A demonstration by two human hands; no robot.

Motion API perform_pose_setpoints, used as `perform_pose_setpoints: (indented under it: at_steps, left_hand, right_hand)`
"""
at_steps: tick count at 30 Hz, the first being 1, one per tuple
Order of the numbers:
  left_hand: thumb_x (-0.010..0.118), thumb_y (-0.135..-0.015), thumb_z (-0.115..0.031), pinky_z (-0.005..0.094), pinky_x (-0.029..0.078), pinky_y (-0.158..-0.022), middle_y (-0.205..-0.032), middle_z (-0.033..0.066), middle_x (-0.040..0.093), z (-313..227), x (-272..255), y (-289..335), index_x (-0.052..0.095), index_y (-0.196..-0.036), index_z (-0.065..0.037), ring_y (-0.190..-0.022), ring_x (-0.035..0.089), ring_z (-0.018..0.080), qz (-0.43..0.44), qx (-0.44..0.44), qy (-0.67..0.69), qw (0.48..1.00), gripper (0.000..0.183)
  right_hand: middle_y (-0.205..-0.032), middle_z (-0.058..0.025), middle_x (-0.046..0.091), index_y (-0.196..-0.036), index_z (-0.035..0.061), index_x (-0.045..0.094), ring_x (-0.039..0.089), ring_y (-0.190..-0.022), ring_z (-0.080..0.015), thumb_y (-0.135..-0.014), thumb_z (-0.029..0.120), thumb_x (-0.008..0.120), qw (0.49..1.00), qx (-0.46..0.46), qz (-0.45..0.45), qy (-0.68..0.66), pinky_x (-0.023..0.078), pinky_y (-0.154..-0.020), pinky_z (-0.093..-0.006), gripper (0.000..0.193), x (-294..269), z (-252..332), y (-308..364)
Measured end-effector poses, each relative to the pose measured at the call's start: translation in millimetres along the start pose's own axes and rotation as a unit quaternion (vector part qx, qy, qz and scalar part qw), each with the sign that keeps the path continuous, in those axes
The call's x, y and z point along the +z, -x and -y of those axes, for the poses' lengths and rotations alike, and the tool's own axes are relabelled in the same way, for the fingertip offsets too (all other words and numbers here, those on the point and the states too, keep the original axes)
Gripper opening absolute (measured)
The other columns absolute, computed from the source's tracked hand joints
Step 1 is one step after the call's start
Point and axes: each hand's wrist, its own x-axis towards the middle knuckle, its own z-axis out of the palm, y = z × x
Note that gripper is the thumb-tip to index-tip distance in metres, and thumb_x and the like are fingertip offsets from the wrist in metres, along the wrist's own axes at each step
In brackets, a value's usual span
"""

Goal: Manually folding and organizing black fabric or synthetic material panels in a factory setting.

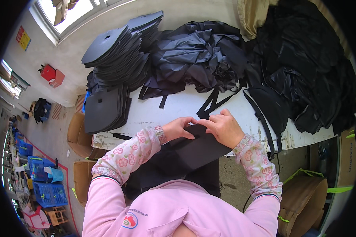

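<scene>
left hand (180,128) + right hand (223,128): both pinching black fabric panel (197,150) far edge | panel's long axis runs near-left to far-right | worktop (178,106) near edge

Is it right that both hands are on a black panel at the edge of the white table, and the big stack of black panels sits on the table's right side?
Not quite. The head view shows the stack of black panels on the table's left side; the right side holds heaped black fabric. The left hand and right hand do rest on a black panel at the table edge.

Two hands (201,128), two black panel stacks (118,51)
</scene>
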Motion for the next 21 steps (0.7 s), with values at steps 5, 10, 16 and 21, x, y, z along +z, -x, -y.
perform_pose_setpoints:
  at_steps: [5, 10, 16, 21]
  left_hand:
    - [0.071, -0.081, 0.007, 0.0267, 0.049, -0.093, -0.110, 0.0003, 0.066, 0, 7, 3, 0.055, -0.129, -0.002, -0.098, 0.062, 0.0102, 0.036, 0.007, -0.019, 0.999, 0.052]
    - [0.070, -0.081, 0.007, 0.0280, 0.047, -0.098, -0.118, 0.0002, 0.063, 0, 7, 4, 0.054, -0.132, -0.002, -0.105, 0.058, 0.0104, 0.063, -0.002, -0.016, 0.998, 0.054]
    - [0.071, -0.080, 0.004, 0.0321, 0.046, -0.096, -0.126, 0.0076, 0.059, -5, 14, 5, 0.041, -0.139, -0.007, -0.111, 0.057, 0.0158, 0.021, 0.049, -0.083, 0.995, 0.066]
    - [0.075, -0.078, -0.002, 0.0329, 0.046, -0.097, -0.128, 0.0140, 0.057, 0, 16, -3, 0.037, -0.135, -0.006, -0.113, 0.056, 0.0181, 0.017, 0.115, -0.051, 0.992, 0.069]
  right_hand:
    - [-0.074, 0.0003, 0.059, -0.110, 0.0168, 0.069, 0.060, -0.070, -0.0193, -0.074, 0.017, 0.077, 1.000, -0.007, -0.004, 0.019, 0.041, -0.074, -0.0347, 0.037, 2, 0, 0]
    - [-0.075, -0.0004, 0.059, -0.109, 0.0162, 0.069, 0.060, -0.071, -0.0191, -0.073, 0.015, 0.076, 0.999, -0.008, -0.008, 0.030, 0.041, -0.075, -0.0347, 0.036, 4, 3, 2]
    - [-0.087, -0.0034, 0.062, -0.117, 0.0154, 0.064, 0.063, -0.084, -0.0222, -0.070, 0.019, 0.082, 0.990, 0.083, 0.115, -0.010, 0.043, -0.083, -0.0381, 0.051, -2, -2, 7]
    - [-0.119, -0.0117, 0.059, -0.134, 0.0119, 0.041, 0.058, -0.114, -0.0286, -0.071, 0.019, 0.085, 0.909, 0.140, 0.322, -0.223, 0.042, -0.099, -0.0410, 0.077, -9, -25, -23]
